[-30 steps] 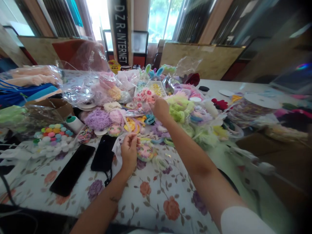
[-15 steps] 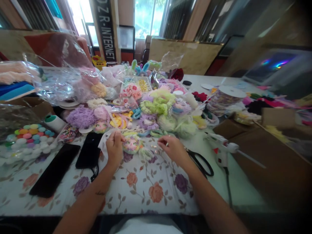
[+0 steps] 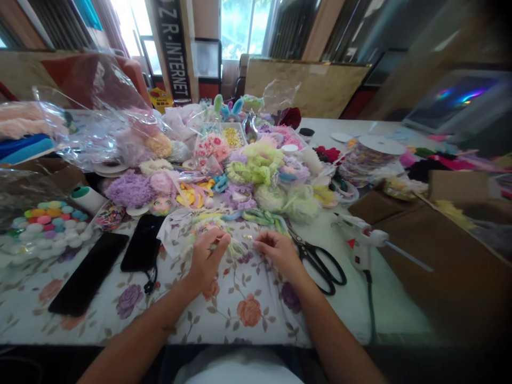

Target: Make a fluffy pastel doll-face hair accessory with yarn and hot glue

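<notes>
My left hand (image 3: 208,255) is closed in a pinch in front of a small doll head (image 3: 208,223) with pale yarn hair, covering most of its face. Whatever lies between the fingertips is too small to make out. Across from it, my right hand (image 3: 278,255) is also pinched, beside a few tiny shiny pieces (image 3: 248,237) on the flowered cloth (image 3: 250,312). What it holds, if anything, cannot be seen. Pastel yarn strands (image 3: 236,249) trail between the two hands. Black-handled scissors (image 3: 320,264) lie just right of my right hand.
Two black phones (image 3: 90,272) lie at the left beside pompoms (image 3: 50,224). A glue gun (image 3: 362,245) with its cord and a cardboard box (image 3: 424,256) are at the right. Behind my hands, yarn bundles (image 3: 260,162), trims and a bead tray (image 3: 232,137) are heaped.
My left hand has moved right and nearer to me, from the doll head's left side to in front of it. The right hand has shifted slightly left and nearer, uncovering more of the scissors.
</notes>
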The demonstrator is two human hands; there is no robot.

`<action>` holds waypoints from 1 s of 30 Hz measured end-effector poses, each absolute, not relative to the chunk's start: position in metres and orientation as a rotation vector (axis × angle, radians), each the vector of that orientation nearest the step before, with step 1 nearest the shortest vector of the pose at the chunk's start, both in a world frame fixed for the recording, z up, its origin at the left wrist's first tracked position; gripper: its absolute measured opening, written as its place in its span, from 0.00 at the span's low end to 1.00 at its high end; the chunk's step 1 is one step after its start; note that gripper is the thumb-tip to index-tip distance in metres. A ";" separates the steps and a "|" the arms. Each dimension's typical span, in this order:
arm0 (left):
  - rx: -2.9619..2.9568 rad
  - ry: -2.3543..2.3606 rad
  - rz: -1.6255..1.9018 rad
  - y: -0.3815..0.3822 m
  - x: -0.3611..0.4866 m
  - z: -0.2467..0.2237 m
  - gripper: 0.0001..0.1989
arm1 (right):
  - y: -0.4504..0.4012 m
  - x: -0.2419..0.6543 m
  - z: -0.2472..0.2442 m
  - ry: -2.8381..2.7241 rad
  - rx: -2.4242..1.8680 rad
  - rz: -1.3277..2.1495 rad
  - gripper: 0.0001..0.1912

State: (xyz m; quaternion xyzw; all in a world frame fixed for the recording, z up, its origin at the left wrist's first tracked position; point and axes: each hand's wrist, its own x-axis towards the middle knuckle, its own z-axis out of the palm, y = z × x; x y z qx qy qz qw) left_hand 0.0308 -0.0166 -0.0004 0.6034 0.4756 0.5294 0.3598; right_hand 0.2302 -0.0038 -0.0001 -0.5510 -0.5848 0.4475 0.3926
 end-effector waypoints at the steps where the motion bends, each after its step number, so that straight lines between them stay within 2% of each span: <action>1: 1.545 1.210 1.338 -0.017 0.032 -0.001 0.10 | -0.005 0.229 0.001 -1.347 -1.320 1.264 0.11; 3: 1.521 1.176 1.275 -0.017 0.034 -0.001 0.08 | -0.008 0.222 0.005 -1.143 -1.185 1.449 0.14; 7: 1.486 1.090 1.164 -0.018 0.036 0.002 0.08 | -0.016 0.205 0.010 -0.989 -1.065 1.591 0.14; 30: 1.260 1.072 1.060 -0.024 0.041 0.001 0.10 | -0.029 0.203 0.002 -1.129 -1.162 1.520 0.13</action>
